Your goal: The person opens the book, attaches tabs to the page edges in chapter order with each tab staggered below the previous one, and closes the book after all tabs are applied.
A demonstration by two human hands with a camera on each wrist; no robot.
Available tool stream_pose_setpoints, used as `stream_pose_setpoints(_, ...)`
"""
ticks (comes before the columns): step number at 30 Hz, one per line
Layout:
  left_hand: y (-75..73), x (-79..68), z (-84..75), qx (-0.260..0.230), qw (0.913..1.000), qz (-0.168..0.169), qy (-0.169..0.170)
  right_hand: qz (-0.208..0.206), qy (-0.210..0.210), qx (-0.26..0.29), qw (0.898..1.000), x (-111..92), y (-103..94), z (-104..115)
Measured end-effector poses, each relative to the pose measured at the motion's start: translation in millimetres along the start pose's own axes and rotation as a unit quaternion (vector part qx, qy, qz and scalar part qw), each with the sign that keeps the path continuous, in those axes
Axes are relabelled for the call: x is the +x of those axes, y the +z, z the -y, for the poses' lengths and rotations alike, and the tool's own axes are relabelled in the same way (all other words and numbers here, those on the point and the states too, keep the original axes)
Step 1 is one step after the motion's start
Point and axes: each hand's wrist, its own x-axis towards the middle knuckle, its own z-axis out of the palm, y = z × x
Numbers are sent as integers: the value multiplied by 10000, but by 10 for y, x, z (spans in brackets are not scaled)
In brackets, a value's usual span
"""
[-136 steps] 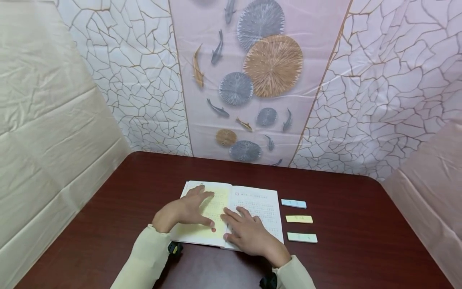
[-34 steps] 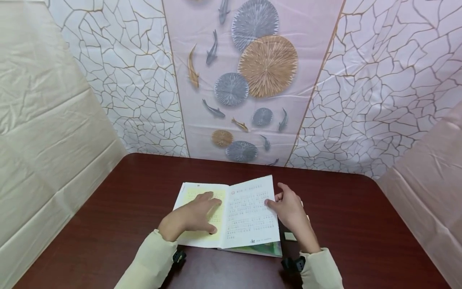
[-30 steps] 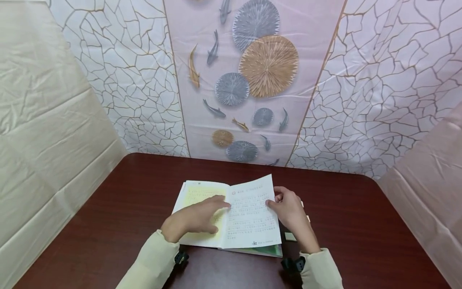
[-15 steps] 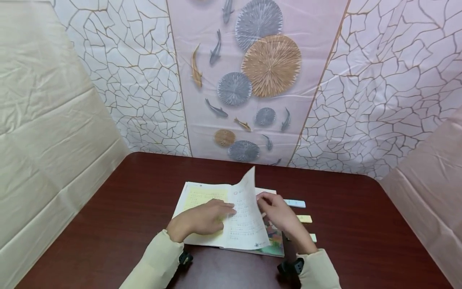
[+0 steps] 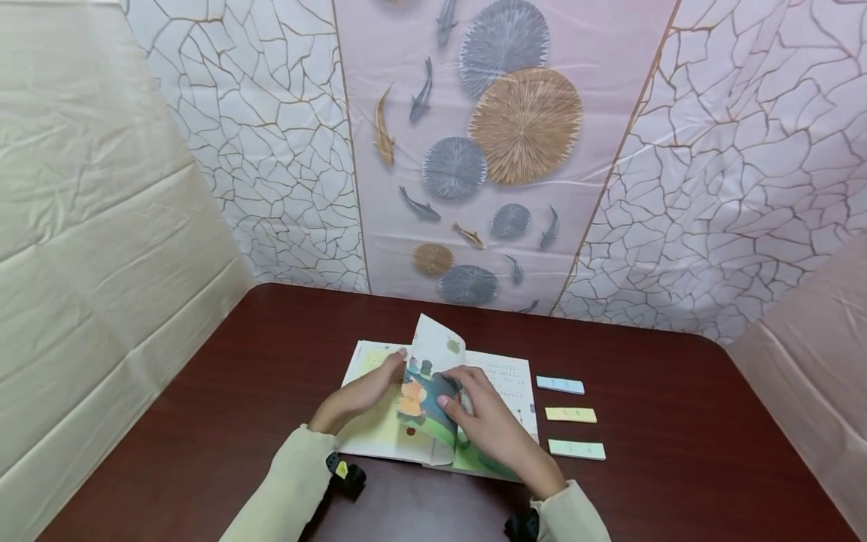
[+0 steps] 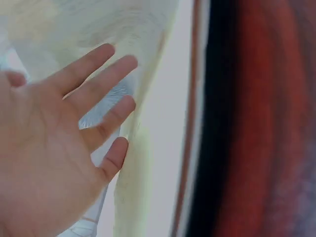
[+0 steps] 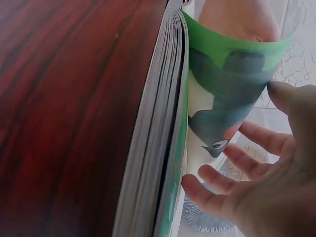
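Note:
An open book [image 5: 362,443] lies on the dark red table, with a yellow panel on its left page. One illustrated page [image 5: 433,357] stands up from the spine, curved and leaning left. My right hand [image 5: 489,421] is against this page, thumb and fingertips spread along it; in the right wrist view the fingers [image 7: 217,190] are apart and loosely bent. To the left of the raised page, my left hand [image 5: 366,390] is tipped on its side, its fingertips close to the page. The left wrist view shows its palm [image 6: 44,153] with the fingers spread.
Three small sticky-note pads lie in a column right of the book: blue [image 5: 560,385], yellow [image 5: 570,415] and green [image 5: 576,449]. A patterned curtain [image 5: 284,150] hangs behind the table [image 5: 664,421], and pale cloth hangs at both sides.
The page has swung up from the right side past the spine toward the left, exposing its picture. My right hand has followed it leftward; my left hand has come off the pages and turned sideways.

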Motion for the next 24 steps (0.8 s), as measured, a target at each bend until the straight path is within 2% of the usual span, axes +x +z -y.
stream_pose_setpoints(2,-29,21,-9,-345,9990,-280,-8,-5,18,-29,10000,-6,-3,-6)
stream_pose_setpoints(4,-49,39,-30,-376,9974,-620,-42,5,1,-44,10000,-10,-10,-8)
stream_pose_setpoints(8,-61,57,-99,9,9892,-1450,-229,73,-51,-93,9999,-12,-26,2)
stream_pose_setpoints(11,-66,35,-151,469,9800,-1895,-391,173,-134,-160,9996,-20,-34,12)
stream_pose_setpoints(16,-114,-21,-206,1112,9694,-2150,-405,345,-250,-189,9989,-38,-47,26)
stream_pose_setpoints(24,-327,-177,-333,1332,9599,-2360,-713,729,-392,-434,9956,-54,-3,9)
